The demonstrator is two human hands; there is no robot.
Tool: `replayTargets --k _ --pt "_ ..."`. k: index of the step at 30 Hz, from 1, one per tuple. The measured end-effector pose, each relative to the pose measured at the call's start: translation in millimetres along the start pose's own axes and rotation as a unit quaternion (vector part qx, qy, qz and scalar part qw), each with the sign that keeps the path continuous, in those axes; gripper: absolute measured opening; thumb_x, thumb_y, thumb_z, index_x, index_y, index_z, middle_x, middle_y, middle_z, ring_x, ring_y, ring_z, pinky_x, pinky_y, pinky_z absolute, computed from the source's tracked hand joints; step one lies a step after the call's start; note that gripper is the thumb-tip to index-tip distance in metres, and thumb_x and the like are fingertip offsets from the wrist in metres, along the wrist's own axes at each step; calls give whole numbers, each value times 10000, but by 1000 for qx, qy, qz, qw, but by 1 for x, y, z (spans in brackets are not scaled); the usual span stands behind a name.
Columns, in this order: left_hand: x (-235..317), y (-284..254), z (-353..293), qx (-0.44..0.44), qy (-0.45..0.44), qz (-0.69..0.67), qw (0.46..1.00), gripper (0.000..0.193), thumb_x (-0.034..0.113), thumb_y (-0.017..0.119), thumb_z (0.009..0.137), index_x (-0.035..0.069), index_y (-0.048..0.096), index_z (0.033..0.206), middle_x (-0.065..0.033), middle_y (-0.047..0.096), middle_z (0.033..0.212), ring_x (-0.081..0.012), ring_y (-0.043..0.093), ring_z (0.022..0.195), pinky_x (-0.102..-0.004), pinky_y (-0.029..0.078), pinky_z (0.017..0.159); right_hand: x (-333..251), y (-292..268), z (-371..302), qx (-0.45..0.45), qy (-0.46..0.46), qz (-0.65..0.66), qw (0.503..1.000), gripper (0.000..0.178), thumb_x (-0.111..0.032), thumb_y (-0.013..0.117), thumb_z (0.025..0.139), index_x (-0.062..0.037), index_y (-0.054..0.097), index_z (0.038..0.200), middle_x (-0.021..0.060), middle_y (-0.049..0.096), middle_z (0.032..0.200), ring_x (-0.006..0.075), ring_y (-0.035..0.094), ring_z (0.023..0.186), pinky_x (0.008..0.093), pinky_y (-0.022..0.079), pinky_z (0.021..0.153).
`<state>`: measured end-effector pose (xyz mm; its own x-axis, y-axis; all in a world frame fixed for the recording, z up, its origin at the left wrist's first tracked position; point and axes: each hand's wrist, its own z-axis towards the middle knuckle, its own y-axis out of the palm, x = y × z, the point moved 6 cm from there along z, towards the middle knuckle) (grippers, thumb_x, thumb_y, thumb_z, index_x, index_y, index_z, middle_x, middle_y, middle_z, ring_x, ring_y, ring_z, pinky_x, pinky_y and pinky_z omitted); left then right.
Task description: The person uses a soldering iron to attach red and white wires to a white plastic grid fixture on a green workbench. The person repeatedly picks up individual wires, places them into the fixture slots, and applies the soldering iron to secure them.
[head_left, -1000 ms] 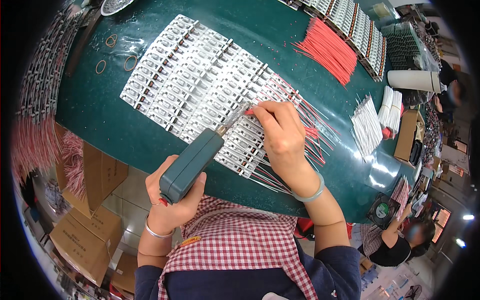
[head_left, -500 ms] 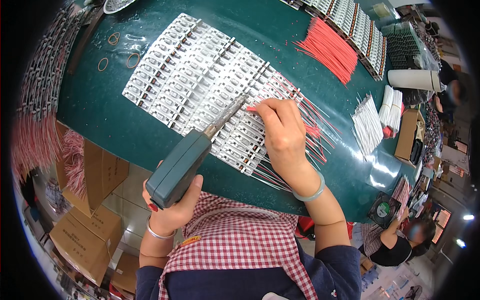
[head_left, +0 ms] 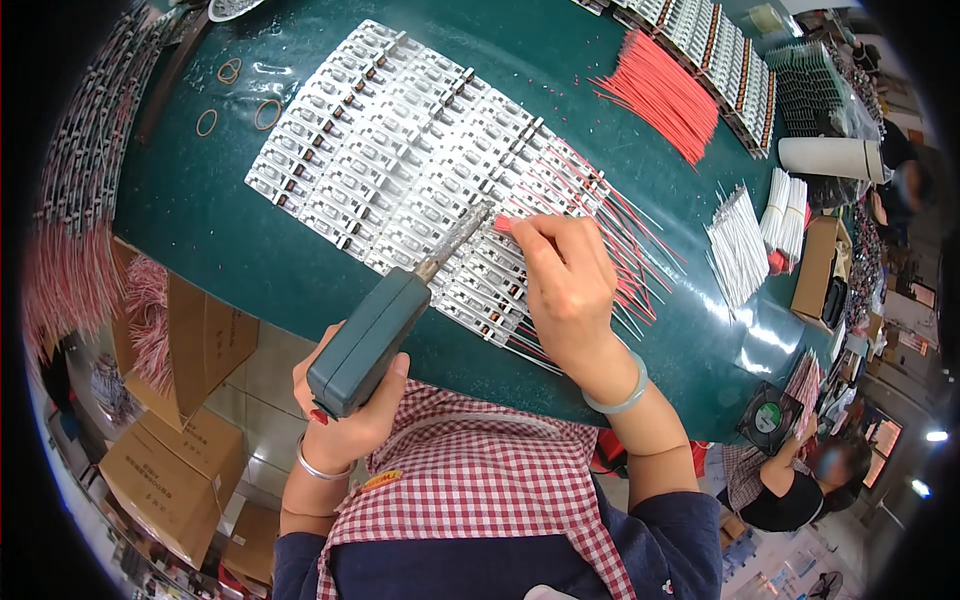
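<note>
In my left hand (head_left: pixel 355 405) is a soldering gun (head_left: pixel 368 345), its dark green body in my grip and its crusted metal tip pointing up and right. That tip is over a panel of white plastic parts (head_left: pixel 400 150) laid in rows on the table. My right hand (head_left: pixel 570 285), closed in a pinch, holds red wires (head_left: pixel 504 224) whose ends show at the fingertips, just right of the tip. Red and white wires (head_left: pixel 635 255) trail off the panel's right side, partly hidden under my right hand.
On the green table (head_left: pixel 230 240) lie a red wire pile (head_left: pixel 660 95), a white wire pile (head_left: pixel 735 250) and rubber bands (head_left: pixel 268 115). More part panels (head_left: pixel 715 60) stand far right. A small black fan (head_left: pixel 769 418) sits near the right edge; a co-worker (head_left: pixel 800 475) is beyond.
The soldering gun and my left hand have shifted slightly right. My right hand has dropped a little toward me, still pinching the red wires near the tip.
</note>
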<state>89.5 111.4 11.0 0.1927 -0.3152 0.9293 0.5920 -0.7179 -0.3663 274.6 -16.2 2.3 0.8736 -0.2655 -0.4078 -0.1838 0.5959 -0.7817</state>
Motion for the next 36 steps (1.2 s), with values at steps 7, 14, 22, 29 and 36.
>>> replayTargets --k 7,14,22,29,36 --pt "4 3 3 -15 -5 9 1000 205 -45 736 771 -49 700 973 -121 683 893 -165 644 708 -267 506 624 -1 1 2 -12 4 -13 1000 382 74 640 680 80 664 1062 141 617 959 270 570 822 354 499 650" --pt "4 5 6 -16 -19 16 1000 174 -41 734 763 -42 691 932 -96 660 850 -155 629 679 -262 492 604 -3 1 5 -24 4 -18 1000 347 71 641 707 79 667 1053 135 616 955 269 567 838 352 496 658" --pt "-5 2 -2 14 -17 6 1000 198 -25 741 752 -46 704 946 -110 677 836 -166 639 657 -270 501 588 -4 0 6 -27 8 -25 999 323 64 646 717 75 670 1039 133 611 944 270 567 842 353 498 668" --pt "-4 -3 -6 34 3 15 999 221 -2 765 737 -39 716 949 -121 683 823 -192 647 634 -272 506 576 -4 1 6 -25 5 -28 999 322 56 651 712 72 666 1033 132 604 941 271 568 848 355 494 663" --pt "-9 -5 -13 29 -15 10 999 227 -2 763 738 -41 714 957 -124 684 826 -193 647 634 -274 508 576 -9 -6 0 9 -7 -5 1000 358 71 644 682 68 666 1039 131 606 910 268 565 797 354 491 651"
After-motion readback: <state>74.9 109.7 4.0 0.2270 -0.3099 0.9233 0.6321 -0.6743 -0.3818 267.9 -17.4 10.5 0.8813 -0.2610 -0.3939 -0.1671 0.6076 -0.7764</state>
